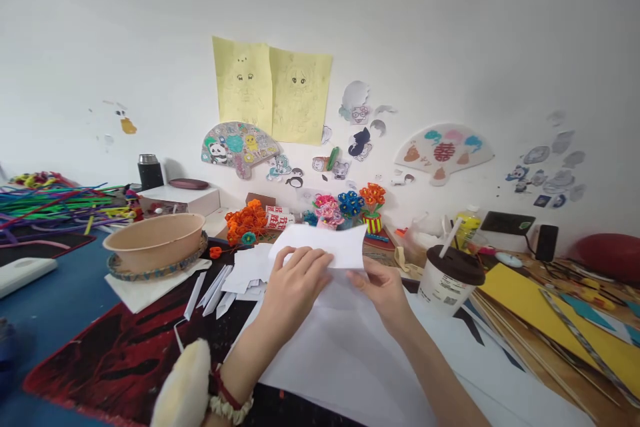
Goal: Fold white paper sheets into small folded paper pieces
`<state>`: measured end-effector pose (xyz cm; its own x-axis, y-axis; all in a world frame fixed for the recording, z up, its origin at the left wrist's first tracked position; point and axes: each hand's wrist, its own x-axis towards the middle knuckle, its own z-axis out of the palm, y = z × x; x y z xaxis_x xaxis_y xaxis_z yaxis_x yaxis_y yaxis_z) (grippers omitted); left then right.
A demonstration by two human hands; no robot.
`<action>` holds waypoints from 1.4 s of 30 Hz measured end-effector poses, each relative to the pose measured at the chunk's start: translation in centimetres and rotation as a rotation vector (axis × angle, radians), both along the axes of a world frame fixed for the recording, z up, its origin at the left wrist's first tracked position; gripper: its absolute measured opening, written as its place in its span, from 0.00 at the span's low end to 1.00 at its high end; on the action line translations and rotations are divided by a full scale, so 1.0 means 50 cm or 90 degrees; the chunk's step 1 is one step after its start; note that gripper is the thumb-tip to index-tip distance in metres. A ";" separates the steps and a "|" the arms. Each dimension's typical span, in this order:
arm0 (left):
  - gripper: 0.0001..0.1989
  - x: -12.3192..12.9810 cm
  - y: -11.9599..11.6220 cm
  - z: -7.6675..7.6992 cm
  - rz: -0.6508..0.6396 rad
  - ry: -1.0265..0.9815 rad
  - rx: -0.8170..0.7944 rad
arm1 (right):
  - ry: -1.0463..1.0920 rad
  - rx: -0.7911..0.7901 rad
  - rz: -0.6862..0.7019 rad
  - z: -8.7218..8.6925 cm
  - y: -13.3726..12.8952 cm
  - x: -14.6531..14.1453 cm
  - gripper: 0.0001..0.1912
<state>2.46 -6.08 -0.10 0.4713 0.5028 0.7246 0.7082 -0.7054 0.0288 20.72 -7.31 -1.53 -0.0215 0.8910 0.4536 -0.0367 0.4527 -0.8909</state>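
A sheet of white paper [345,243] is held up between both hands, bent along a fold near its lower edge. My left hand [303,273] lies over its left part, fingers pressed together on the fold. On the right edge, my right hand [383,287] pinches the paper between thumb and fingers. Beneath them, large white sheets [345,360] cover the table. To the left are folded white paper strips [215,290] and a pile of small white paper pieces [247,267].
A lidded cup with a straw [447,280] stands close to my right hand. At left are a beige basin [155,240] and a red-black mat [115,347]. Pipe-cleaner flowers [350,203] line the back. Yellow card [560,313] lies at right.
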 end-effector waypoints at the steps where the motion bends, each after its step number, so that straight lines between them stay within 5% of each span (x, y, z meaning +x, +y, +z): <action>1: 0.11 -0.001 -0.002 0.000 -0.002 -0.002 0.002 | -0.015 0.006 -0.010 0.001 0.000 0.000 0.12; 8: 0.12 -0.006 -0.016 0.009 -0.048 -0.083 -0.039 | 0.031 0.019 -0.175 -0.004 0.011 0.002 0.13; 12: 0.10 -0.006 -0.031 0.025 -0.040 -0.351 -0.110 | 0.179 -0.025 -0.215 -0.007 0.025 0.017 0.14; 15: 0.11 -0.017 -0.028 0.043 -0.052 -0.613 -0.275 | 0.284 -0.080 -0.185 -0.012 0.037 0.037 0.12; 18: 0.14 -0.023 -0.014 0.050 -0.161 -0.719 -0.571 | 0.331 -0.197 -0.131 -0.019 0.048 0.050 0.08; 20: 0.16 -0.019 -0.007 0.045 -0.185 -0.676 -0.739 | 0.318 -0.308 -0.068 -0.023 0.050 0.051 0.09; 22: 0.15 -0.010 -0.004 0.034 -0.150 -0.543 -0.779 | 0.273 -0.381 0.020 -0.026 0.047 0.048 0.14; 27: 0.12 0.015 -0.006 0.007 0.029 -0.168 -0.513 | 0.109 -0.396 0.133 -0.029 0.034 0.044 0.23; 32: 0.14 0.028 -0.007 -0.007 0.123 0.030 -0.446 | -0.064 -0.331 0.123 -0.041 0.038 0.046 0.21; 35: 0.15 0.032 -0.010 -0.011 0.139 0.067 -0.447 | -0.128 -0.287 0.090 -0.050 0.047 0.045 0.16; 42: 0.13 0.016 0.004 -0.005 0.122 0.031 -0.454 | -0.230 -0.182 -0.191 -0.072 0.071 0.067 0.06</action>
<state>3.27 -5.88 -0.36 0.3510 0.9205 0.1717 0.8298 -0.3908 0.3984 24.07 -3.75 -5.14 0.1432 0.9685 0.2039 0.3883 0.1345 -0.9117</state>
